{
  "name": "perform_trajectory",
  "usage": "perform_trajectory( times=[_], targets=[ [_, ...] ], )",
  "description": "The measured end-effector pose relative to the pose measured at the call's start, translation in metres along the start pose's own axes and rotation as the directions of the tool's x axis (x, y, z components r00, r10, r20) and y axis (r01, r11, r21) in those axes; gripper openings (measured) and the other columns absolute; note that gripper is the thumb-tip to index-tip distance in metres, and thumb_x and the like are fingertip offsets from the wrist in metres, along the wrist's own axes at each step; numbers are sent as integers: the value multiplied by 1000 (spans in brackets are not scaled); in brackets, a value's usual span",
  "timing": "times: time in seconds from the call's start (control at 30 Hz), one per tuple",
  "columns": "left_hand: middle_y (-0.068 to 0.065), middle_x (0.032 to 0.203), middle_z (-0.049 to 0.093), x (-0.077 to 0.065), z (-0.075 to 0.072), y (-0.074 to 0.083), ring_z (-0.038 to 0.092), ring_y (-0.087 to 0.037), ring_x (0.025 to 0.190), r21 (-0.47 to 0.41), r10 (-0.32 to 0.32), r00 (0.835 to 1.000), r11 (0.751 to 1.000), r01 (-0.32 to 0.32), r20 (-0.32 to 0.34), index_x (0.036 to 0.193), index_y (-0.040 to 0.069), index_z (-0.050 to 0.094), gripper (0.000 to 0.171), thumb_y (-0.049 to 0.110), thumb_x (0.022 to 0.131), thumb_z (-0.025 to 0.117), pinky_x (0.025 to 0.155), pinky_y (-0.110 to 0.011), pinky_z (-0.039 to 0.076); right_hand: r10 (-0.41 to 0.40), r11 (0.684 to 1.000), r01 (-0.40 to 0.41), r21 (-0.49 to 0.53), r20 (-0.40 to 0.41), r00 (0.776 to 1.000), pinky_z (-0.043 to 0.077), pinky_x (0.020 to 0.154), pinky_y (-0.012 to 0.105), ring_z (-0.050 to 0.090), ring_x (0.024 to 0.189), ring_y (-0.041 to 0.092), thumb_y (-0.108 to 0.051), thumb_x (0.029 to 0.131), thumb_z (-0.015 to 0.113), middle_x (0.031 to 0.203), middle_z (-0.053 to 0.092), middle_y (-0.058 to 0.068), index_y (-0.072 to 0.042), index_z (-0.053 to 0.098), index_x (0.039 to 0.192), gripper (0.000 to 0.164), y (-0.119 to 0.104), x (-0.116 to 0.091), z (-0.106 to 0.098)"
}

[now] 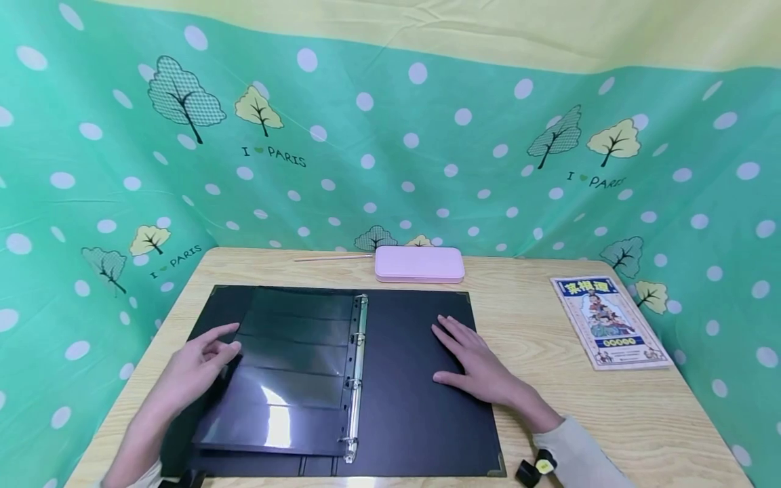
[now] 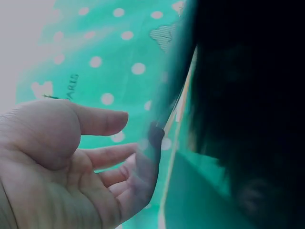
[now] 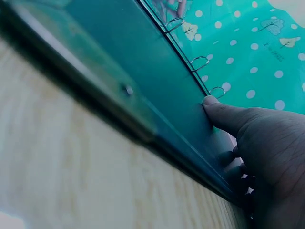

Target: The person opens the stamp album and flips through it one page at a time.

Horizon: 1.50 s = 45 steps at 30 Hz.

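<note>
A black ring binder (image 1: 421, 420) lies spread on the table, with dark pocket pages (image 1: 293, 352) on its left side and metal rings (image 1: 356, 379) along the middle. At the pages' left edge is my left hand (image 1: 198, 366), index finger extended and thumb apart from it. In the left wrist view, the fingers of my left hand (image 2: 71, 167) overlap the edge of a dark, see-through sheet (image 2: 176, 76). My right hand (image 1: 472, 359) rests spread on the bare right cover. The right wrist view shows its thumb (image 3: 224, 114) on the cover (image 3: 143, 71).
A pink pencil case (image 1: 419, 264) stands behind the binder, with a thin stick (image 1: 332, 257) beside it. On the right lies a printed booklet (image 1: 610, 323). Dotted green cloth (image 1: 390, 135) hangs behind the wooden table (image 1: 525, 305).
</note>
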<state>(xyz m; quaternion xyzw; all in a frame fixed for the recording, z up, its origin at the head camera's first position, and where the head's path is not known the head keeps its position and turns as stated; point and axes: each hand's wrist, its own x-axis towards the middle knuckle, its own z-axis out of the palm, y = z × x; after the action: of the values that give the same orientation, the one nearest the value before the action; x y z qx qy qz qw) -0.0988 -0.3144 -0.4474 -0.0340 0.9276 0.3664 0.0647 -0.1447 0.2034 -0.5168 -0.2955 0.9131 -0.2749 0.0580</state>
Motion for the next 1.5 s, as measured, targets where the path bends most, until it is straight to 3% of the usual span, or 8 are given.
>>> perform_trajectory(
  times=[0.13, 0.27, 0.43, 0.57, 0.8, 0.97, 1.3, 1.5],
  targets=[
    [-18, 119, 74, 3, 5, -8, 71, -28, 99, -17, -49, 997, 999, 50, 58, 161, -12, 45, 62, 30, 117, 59, 76, -35, 55, 1, 1000, -1, 6, 5, 1000, 20, 130, 74, 19, 169, 44, -46, 106, 75, 183, 23, 15, -8, 36, 174, 87, 0, 0, 1],
    [-17, 117, 71, 3, 10, -15, 62, -21, 87, -38, -77, 995, 996, 79, 57, 160, -13, 47, 60, 30, 118, 57, 69, -31, 49, -5, 1000, 5, 7, 9, 1000, 20, 130, 74, 18, 169, 43, -46, 106, 75, 184, 23, 15, -9, 36, 174, 87, -1, 0, 2],
    [-27, 128, 73, 3, 16, -20, 72, -35, 107, -24, -82, 997, 996, 82, -5, 157, -10, 54, 58, 32, 118, 57, 75, -27, 53, -30, 1000, 30, 7, -21, 999, 22, 127, 76, 21, 168, 45, -47, 105, 76, 183, 25, 16, -8, 38, 173, 87, -1, -2, 2],
    [-28, 131, 73, 4, 21, -23, 72, -43, 120, -37, -81, 996, 996, 79, -43, 157, -8, 56, 56, 33, 118, 58, 79, -29, 55, -48, 999, 49, 11, -56, 997, 25, 125, 77, 24, 167, 46, -47, 104, 77, 181, 29, 17, -8, 40, 172, 87, -2, -3, 2],
    [-15, 113, 76, 3, 35, -28, 70, -26, 100, -6, -79, 979, 997, 79, -186, 145, -3, 70, 48, 26, 108, 76, 73, -22, 53, -44, 999, 44, 6, -36, 998, 24, 126, 77, 22, 168, 45, -47, 105, 76, 182, 27, 17, -8, 38, 173, 87, -2, -3, 3],
    [-16, 110, 72, 8, 43, -28, 65, -24, 93, 17, -53, 970, 998, 59, -236, 142, -6, 68, 56, 18, 96, 89, 70, -23, 49, -9, 1000, 9, 0, -8, 1000, 21, 130, 74, 19, 169, 44, -44, 106, 75, 183, 24, 16, -8, 36, 174, 86, -3, -2, 1],
    [-18, 110, 67, 5, 47, -26, 62, -28, 95, 82, -36, 968, 995, 58, -249, 142, -7, 66, 59, 17, 94, 91, 74, -33, 47, -5, 1000, 5, 14, 17, 1000, 22, 130, 72, 18, 169, 43, -46, 107, 74, 184, 23, 14, -8, 36, 174, 85, -5, 0, -1],
    [-20, 116, 66, 4, 40, -23, 63, -31, 101, 83, -29, 983, 996, 45, -184, 149, -9, 60, 65, 29, 102, 83, 79, -38, 51, -19, 1000, 19, -8, 39, 999, 22, 133, 64, 15, 171, 37, -43, 108, 73, 184, 21, 11, -8, 35, 174, 84, -12, -2, -12]
  ],
)
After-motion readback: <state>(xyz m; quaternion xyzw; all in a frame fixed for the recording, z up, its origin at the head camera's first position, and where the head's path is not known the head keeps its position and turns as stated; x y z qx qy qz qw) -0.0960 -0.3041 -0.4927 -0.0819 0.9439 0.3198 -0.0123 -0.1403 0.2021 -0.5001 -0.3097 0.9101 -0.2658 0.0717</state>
